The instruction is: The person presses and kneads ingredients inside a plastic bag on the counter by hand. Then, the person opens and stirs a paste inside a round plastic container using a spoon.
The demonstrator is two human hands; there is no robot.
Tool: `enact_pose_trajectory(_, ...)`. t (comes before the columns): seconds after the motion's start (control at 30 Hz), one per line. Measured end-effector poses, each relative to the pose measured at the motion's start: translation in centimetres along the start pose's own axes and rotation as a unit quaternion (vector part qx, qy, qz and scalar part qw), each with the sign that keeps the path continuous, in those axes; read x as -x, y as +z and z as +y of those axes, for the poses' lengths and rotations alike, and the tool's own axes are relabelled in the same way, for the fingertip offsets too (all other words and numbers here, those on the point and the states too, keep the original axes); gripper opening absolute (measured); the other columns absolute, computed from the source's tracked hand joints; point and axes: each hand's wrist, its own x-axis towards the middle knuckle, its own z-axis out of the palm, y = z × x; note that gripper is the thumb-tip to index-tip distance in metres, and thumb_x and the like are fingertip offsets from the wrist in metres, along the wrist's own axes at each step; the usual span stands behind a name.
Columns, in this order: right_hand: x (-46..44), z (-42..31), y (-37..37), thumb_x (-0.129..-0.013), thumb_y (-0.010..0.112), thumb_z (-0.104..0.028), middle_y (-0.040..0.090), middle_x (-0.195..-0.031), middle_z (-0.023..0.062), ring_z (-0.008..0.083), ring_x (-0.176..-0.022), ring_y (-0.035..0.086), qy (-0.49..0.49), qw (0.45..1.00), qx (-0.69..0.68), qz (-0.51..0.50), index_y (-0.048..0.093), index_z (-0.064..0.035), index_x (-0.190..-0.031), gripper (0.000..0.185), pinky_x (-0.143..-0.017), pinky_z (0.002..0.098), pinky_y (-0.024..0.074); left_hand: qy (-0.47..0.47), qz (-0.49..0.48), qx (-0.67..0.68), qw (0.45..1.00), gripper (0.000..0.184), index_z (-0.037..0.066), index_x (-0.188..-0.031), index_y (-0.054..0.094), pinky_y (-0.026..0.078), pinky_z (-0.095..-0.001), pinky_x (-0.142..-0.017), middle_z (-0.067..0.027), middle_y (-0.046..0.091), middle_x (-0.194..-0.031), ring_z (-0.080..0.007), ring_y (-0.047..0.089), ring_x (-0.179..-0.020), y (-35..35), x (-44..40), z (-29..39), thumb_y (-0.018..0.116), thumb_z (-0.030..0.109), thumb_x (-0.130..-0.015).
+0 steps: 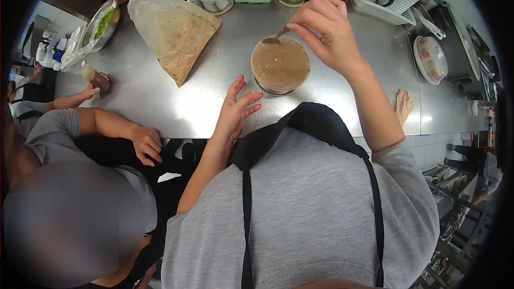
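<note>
Head view: the right hand (326, 33) pinches a spoon (279, 36) over the tub (281, 64); the left hand (238, 108) is spread, near it.

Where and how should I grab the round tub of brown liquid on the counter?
I'd cup the tub around its outer wall, below the rim, coming in from the left with the left hand, which is open beside it. The tub stands upright with no visible handle, and the right hand holds the spoon over the far side.
</note>
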Motion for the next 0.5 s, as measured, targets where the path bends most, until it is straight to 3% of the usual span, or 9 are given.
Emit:
enact_pose_trajectory(0.27,1.2,-1.1,-0.9,-0.076,0.064,-0.014,0.052,-0.078,-0.0004,0.0175,-0.079,0.051,-0.011,0.997,-0.039,-0.059,0.059,-0.0116,-0.078,0.006,-0.081,0.0336,0.0299,-0.004,0.003,-0.003,1.0,0.068,0.008,-0.139,0.021,0.046,-0.0324,-0.081,-0.0166,0.019,-0.142,-0.0236,0.053,-0.107,0.1,0.2,0.2,0.06,0.021,-0.085)
enact_pose_trajectory(0.5,0.4,0.0,-1.6,-0.076,0.065,-0.015,0.053,-0.076,-0.0012,0.0159,-0.077,0.051,0.027,1.0,-0.007,0.004,0.059,-0.0115,-0.077,0.007,-0.079,0.0325,0.0296,-0.003,-0.005,-0.005,1.0,0.068,0.006,-0.139,0.021,0.045,-0.0323,-0.082,-0.0165,0.019,-0.142,-0.0233,0.052,-0.108,0.5,0.2,0.3,0.059,0.021,-0.086)
